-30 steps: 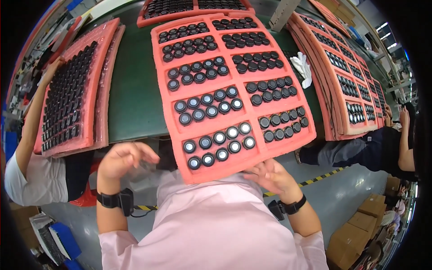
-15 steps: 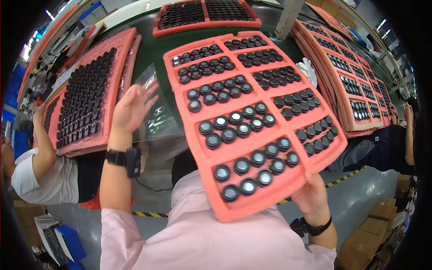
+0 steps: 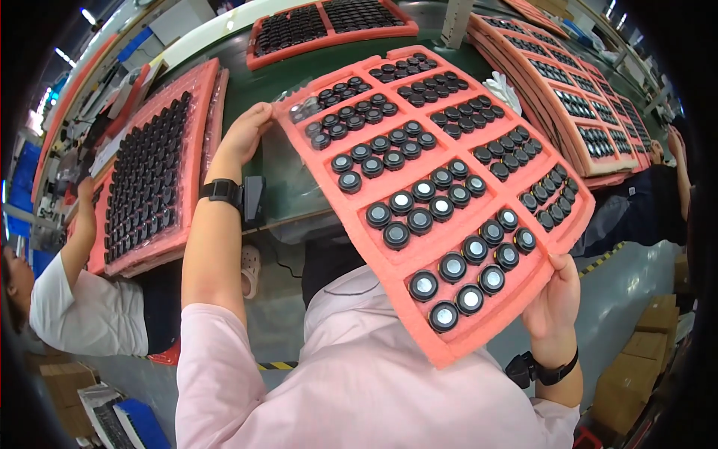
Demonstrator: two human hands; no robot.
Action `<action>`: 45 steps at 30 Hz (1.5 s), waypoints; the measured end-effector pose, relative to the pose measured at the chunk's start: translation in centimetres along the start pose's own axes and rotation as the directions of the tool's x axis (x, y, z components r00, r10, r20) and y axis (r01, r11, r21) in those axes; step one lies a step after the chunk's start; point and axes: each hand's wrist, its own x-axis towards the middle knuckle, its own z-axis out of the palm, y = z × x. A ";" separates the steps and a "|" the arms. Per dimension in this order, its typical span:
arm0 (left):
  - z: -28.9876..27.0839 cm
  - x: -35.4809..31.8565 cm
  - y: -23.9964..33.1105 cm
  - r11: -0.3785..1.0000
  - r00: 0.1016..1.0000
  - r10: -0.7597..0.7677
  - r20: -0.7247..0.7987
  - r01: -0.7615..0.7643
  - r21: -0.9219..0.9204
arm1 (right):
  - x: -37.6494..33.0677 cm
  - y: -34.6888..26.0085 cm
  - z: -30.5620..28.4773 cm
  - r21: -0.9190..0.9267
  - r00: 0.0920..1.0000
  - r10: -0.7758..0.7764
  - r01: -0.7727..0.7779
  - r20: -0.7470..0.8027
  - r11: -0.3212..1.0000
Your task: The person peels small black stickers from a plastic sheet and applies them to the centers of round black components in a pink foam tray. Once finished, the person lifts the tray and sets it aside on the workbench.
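Note:
A pink foam tray [image 3: 419,333] is held tilted before my chest. Its compartments carry rows of round black parts [image 3: 452,266], many with a silver disc on top. My left hand [image 3: 250,133] is closed at the tray's far left corner, fingers pressed together. Clear plastic film [image 3: 303,108] lies over the compartment beside that corner; whether my fingers pinch the film too, I cannot tell. My right hand [image 3: 553,303] grips the near right edge, thumb on top and the other fingers partly hidden below.
On the green table [image 3: 299,196], a wrapped tray of black parts [image 3: 149,168] lies left. Another pink tray [image 3: 258,56] is at the back. Stacked trays [image 3: 550,112] stand right beside a metal post [image 3: 456,22] and white glove-like cloth [image 3: 502,91]. Co-workers [image 3: 86,310] sit nearby.
My left hand has gone from spread fingers beside the hanging film to closed at the tray's far corner. The film now lies over that corner. The tray has shifted slightly right.

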 end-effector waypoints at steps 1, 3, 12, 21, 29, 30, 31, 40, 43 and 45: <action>-0.2 -0.1 0.2 0.999 0.999 -0.031 -0.023 0.031 0.038 | -0.1 -0.1 0.4 0.005 1.000 -0.002 0.002 0.003 1.000; 0.3 0.0 0.9 0.990 0.994 -0.089 -0.069 0.096 0.105 | -0.3 -0.6 1.0 -0.026 0.999 -0.037 0.038 0.012 0.999; 1.7 -11.0 2.0 0.979 0.940 0.007 -0.341 0.063 0.192 | 4.2 -6.0 1.1 -0.222 0.967 0.142 -0.095 0.210 0.971; 8.9 -20.6 2.9 0.839 0.884 0.150 -0.443 0.123 0.530 | 17.4 -11.3 4.4 -0.596 0.994 0.108 -0.086 0.002 0.799; 9.5 -23.8 2.5 0.870 0.867 0.047 -0.497 0.209 0.447 | 31.0 -10.4 3.8 -0.551 0.919 0.391 -0.347 -0.041 0.759; 10.0 -24.5 2.4 0.869 0.866 0.040 -0.499 0.216 0.445 | 32.1 -9.5 4.0 -0.590 0.922 0.384 -0.341 -0.057 0.732; 10.6 -24.9 2.3 0.890 0.862 0.065 -0.503 0.178 0.419 | 33.1 -8.7 4.1 -0.626 0.924 0.376 -0.335 -0.072 0.704; 13.1 -21.8 2.8 0.975 0.856 0.031 -0.516 0.088 0.204 | 42.3 -8.7 3.4 -0.750 0.919 0.377 -0.328 -0.114 0.574; 13.1 -21.3 3.4 0.976 0.858 -0.003 -0.514 0.115 0.187 | 42.7 -9.4 2.9 -0.820 0.929 0.353 -0.286 -0.111 0.495; 13.0 -21.5 3.7 0.966 0.856 -0.012 -0.517 0.143 0.215 | 42.2 -8.8 3.0 -0.852 0.920 0.373 -0.286 -0.117 0.438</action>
